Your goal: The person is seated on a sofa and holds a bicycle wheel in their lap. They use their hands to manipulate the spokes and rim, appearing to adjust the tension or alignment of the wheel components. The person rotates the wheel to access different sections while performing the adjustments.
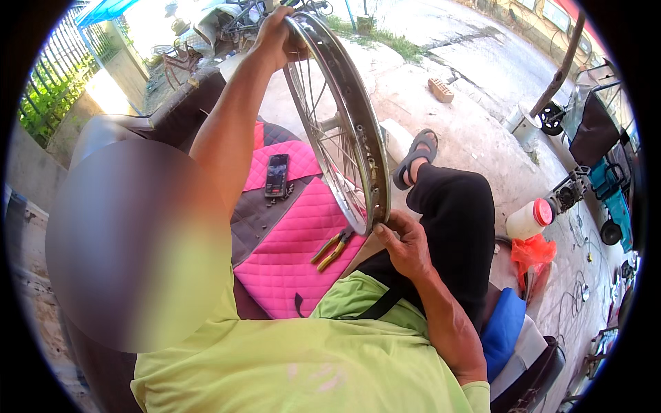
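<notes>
- Two hands share one tilted spoked wheel [358, 131].
- Left hand [274, 38]: fingers curled closed around the upper rim.
- Right hand [410, 251]: thumb and fingers pinching the lower rim.
- Pliers [334, 255] lie left of the right fingers, on a quilted cover [275, 282].
- Phone [277, 175] lies below the left fingers.

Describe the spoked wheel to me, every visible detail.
The wheel is a bare rim without a tyre, silvery and metallic-looking, with darker marks and small holes along its outer channel. Thin spokes run in to a hub at its centre. It is held up on edge, leaning, before the person's body and seen obliquely. The left hand grips its top; the right hand touches its lower end with thumb and fingers.
</notes>
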`<state>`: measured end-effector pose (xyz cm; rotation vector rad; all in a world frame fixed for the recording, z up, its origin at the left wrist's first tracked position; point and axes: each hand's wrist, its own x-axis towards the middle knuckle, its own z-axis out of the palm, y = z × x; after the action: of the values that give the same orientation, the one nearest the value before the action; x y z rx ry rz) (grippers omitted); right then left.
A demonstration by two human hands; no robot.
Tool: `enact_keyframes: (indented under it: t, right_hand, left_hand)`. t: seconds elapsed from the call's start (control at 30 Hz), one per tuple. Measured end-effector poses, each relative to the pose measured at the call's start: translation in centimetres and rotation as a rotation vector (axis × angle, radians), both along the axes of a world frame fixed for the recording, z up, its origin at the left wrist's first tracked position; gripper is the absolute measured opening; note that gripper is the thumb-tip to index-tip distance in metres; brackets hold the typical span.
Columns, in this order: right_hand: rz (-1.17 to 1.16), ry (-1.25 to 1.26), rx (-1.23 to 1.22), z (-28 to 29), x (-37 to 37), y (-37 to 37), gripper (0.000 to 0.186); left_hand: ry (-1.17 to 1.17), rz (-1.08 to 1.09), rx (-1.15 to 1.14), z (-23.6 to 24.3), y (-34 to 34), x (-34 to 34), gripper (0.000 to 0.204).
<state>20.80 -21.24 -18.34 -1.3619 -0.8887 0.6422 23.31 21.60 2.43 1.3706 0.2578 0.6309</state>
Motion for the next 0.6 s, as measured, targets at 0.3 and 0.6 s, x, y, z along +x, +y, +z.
enact_keyframes:
  t: [0.3,0.6]
  right_hand:
    - [-0.103,-0.236,-0.028,0.2,-0.5,0.1,0.022]
    - [-0.069,-0.19,0.002,0.8,-0.1,0.5,0.025]
  left_hand:
    - [0.026,0.02,-0.016,0.3,-1.2,-0.5,0.037]
    - [0.045,0.05,-0.048,0.4,-1.4,-0.4,0.037]
